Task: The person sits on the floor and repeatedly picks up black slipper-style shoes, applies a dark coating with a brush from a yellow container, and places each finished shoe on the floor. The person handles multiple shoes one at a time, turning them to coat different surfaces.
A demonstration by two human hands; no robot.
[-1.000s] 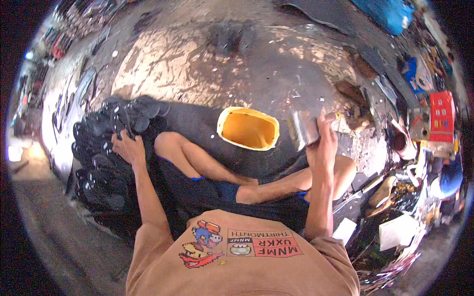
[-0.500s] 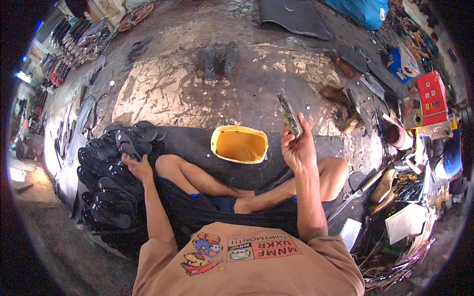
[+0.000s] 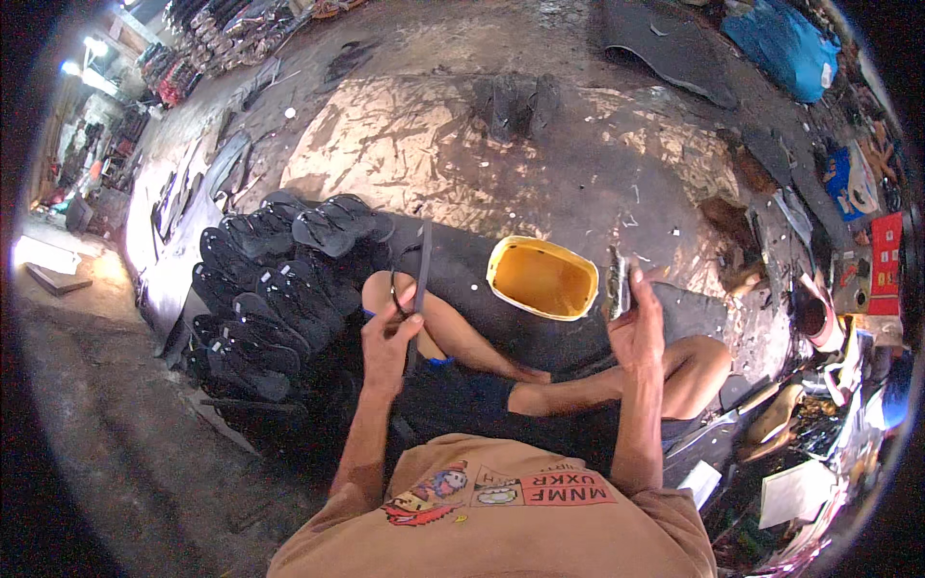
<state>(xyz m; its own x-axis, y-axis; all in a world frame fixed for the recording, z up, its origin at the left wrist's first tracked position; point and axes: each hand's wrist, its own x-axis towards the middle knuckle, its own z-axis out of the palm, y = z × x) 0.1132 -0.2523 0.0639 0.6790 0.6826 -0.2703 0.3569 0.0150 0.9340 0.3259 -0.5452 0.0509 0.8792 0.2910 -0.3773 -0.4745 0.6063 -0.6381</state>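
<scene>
Because the left hand point(image 3: 385, 352) pinches its end, the flat black rubbery sandal point(image 3: 424, 270) sticks out; the right hand point(image 3: 637, 332) grips a slim metal-grey tool point(image 3: 619, 282).

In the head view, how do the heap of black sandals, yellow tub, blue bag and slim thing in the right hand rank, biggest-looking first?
1. Heap of black sandals
2. Yellow tub and blue bag: too alike to rank; the bag lies farther off
3. Slim thing in the right hand

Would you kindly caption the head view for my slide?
Left hand holding a dark sandal near piled black sandals; right hand gripping a small object beside a yellow container.
</scene>
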